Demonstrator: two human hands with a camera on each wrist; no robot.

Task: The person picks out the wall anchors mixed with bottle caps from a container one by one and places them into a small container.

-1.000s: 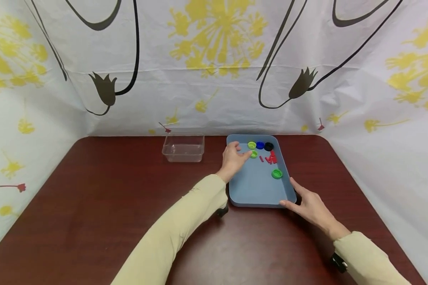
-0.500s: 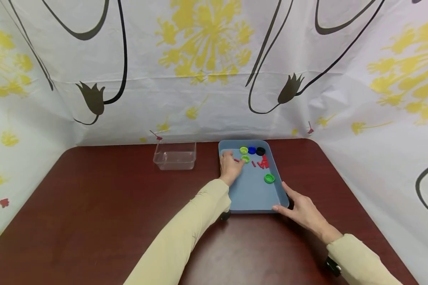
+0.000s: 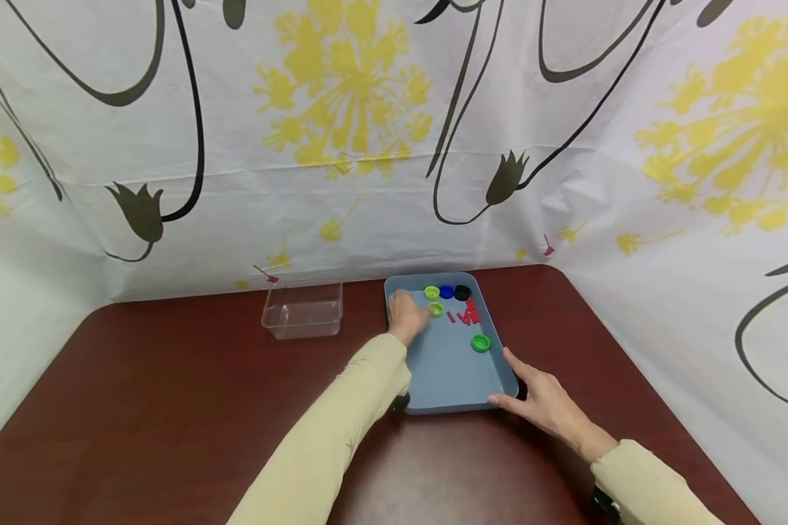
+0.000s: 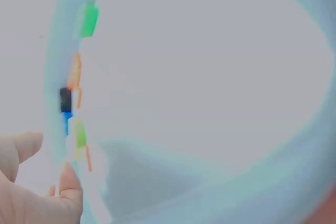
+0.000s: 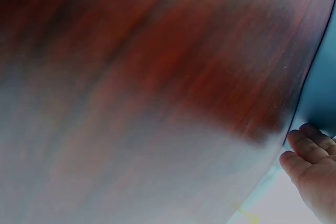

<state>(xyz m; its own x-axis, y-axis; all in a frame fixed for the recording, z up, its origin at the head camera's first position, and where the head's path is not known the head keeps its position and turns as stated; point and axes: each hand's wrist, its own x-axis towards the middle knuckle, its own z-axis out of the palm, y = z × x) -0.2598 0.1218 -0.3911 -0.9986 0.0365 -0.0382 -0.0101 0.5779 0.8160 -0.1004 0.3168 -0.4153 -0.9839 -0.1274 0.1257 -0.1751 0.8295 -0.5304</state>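
A blue tray [image 3: 456,375] holds small round plastic pieces like bottle caps. Yellow-green [image 3: 431,293], blue and black [image 3: 462,293] ones line its far end, a second yellow-green cap [image 3: 436,310] lies just in front, and a green cap [image 3: 480,343] sits nearer the right wall. My left hand [image 3: 405,317] reaches down inside the far left part, thumb by the second yellow-green cap. In the left wrist view its thumb and finger stand apart, a thin orange-red stick [image 4: 88,158] beyond the fingertip. My right hand [image 3: 550,401] rests against the tray's near right corner, fingers extended.
Several red pieces [image 3: 470,315] lie clustered in the tray, with a single red stick [image 3: 451,317] beside them. A clear plastic container [image 3: 302,317] stands left of the tray on the dark red-brown table [image 3: 190,408]. A patterned white cloth [image 3: 302,219] hangs behind.
My left fingers have dipped lower into the tray, and a red piece seen near them half a second ago is now hidden in the head view. The right hand stays at the corner.
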